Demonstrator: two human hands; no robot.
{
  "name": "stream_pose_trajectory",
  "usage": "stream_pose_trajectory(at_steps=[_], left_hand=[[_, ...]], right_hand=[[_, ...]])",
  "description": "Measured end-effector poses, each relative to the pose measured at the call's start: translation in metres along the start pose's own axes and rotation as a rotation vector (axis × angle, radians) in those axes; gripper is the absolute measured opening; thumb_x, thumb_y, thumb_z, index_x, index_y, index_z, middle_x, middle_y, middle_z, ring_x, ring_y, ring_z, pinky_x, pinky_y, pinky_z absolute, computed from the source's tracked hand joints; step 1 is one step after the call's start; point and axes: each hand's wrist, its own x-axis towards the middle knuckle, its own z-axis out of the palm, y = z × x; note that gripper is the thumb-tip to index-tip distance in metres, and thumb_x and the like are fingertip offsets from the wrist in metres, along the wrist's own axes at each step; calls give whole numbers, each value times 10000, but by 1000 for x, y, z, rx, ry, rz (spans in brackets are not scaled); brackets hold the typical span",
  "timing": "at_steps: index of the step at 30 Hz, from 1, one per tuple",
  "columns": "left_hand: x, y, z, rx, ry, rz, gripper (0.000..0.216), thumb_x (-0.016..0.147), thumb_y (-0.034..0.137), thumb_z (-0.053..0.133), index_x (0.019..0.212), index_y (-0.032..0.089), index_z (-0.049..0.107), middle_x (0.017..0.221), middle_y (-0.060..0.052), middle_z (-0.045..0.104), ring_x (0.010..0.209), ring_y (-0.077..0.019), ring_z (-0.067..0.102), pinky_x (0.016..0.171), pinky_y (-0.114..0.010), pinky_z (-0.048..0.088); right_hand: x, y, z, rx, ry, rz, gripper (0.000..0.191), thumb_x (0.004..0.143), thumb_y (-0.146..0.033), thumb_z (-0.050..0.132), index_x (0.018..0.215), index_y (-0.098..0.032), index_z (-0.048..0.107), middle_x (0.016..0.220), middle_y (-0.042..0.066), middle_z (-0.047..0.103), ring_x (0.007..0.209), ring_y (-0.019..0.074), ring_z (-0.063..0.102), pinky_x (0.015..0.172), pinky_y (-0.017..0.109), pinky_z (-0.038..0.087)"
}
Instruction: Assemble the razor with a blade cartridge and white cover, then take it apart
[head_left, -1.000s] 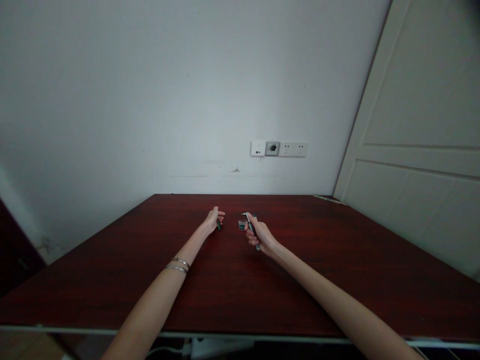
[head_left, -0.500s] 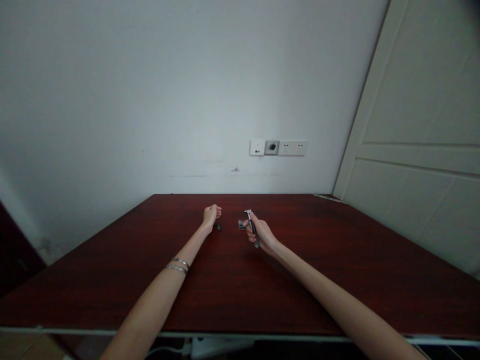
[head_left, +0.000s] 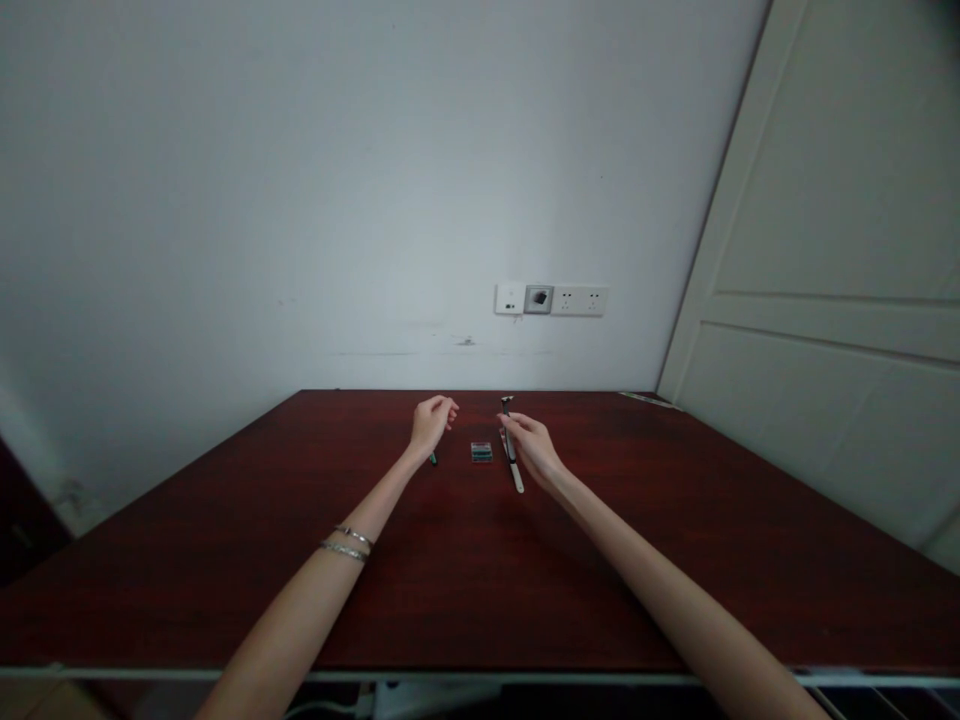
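Observation:
My right hand (head_left: pixel 534 447) is closed on a slim razor-like tool (head_left: pixel 511 447). Its dark head points up and away, and its pale handle end sticks out below my palm. My left hand (head_left: pixel 430 421) hovers just above the dark red table (head_left: pixel 465 570), its fingers curled and pinched toward the right. Whether anything is between them I cannot make out. A small green object (head_left: pixel 433 458) lies on the table just below that hand. A small clear box (head_left: pixel 481 452) sits between my two hands.
The table butts against a white wall with a row of sockets (head_left: pixel 551 299). A pale door (head_left: pixel 832 330) stands at the right, close to the table's far right corner. Two thin bracelets (head_left: pixel 345 541) are on my left wrist.
My left hand let go of the green object and rose above the table. My right hand lifted the tool and turned it more upright, moving slightly right and away from the box.

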Motion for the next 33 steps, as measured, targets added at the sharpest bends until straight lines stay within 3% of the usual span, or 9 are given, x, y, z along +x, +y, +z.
stream_pose_trajectory(at_steps=[5, 11, 18, 26, 30, 33], left_hand=[[-11, 11, 14, 79, -266, -57, 178, 646, 161, 591, 814, 115, 627, 743, -55, 637, 674, -144, 591, 511, -214, 469], [-31, 11, 31, -130, -513, -21, 336, 611, 91, 677, 937, 104, 596, 898, -84, 658, 809, -157, 626, 782, -314, 492], [-46, 9, 32, -165, -321, -31, 316, 646, 199, 691, 934, 98, 610, 873, -97, 677, 832, -190, 634, 812, -358, 483], [-50, 12, 33, -149, -247, -5, 254, 670, 249, 662, 869, 93, 641, 855, -100, 689, 804, -197, 643, 774, -334, 492], [-47, 12, 32, -114, -244, 12, 218, 664, 216, 665, 847, 98, 650, 842, -98, 691, 785, -188, 645, 772, -324, 489], [-45, 11, 29, -65, -212, 5, 194, 644, 174, 674, 823, 104, 655, 823, -89, 692, 768, -180, 644, 773, -319, 487]], right_hand=[[6, -12, -5, -121, 47, -49, 350, 574, -432, 713, 785, -154, 682, 716, 27, 623, 641, 132, 529, 579, 252, 378], [5, -13, 5, -116, 6, -32, 349, 545, -417, 730, 777, -160, 689, 743, 42, 660, 689, 162, 576, 630, 277, 402], [1, -10, 18, -104, -50, -6, 330, 553, -384, 728, 793, -160, 699, 790, 53, 677, 729, 161, 584, 630, 265, 418], [-5, -7, 22, -56, -73, 22, 325, 541, -368, 740, 793, -167, 696, 794, 53, 676, 713, 159, 595, 604, 260, 442], [0, -8, 12, -6, -89, 40, 422, 588, -400, 712, 947, -184, 665, 852, 54, 661, 730, 149, 590, 622, 261, 451], [10, -3, -7, -179, 11, 5, 407, 667, -431, 630, 991, -185, 636, 850, 51, 642, 718, 147, 581, 618, 266, 449]])
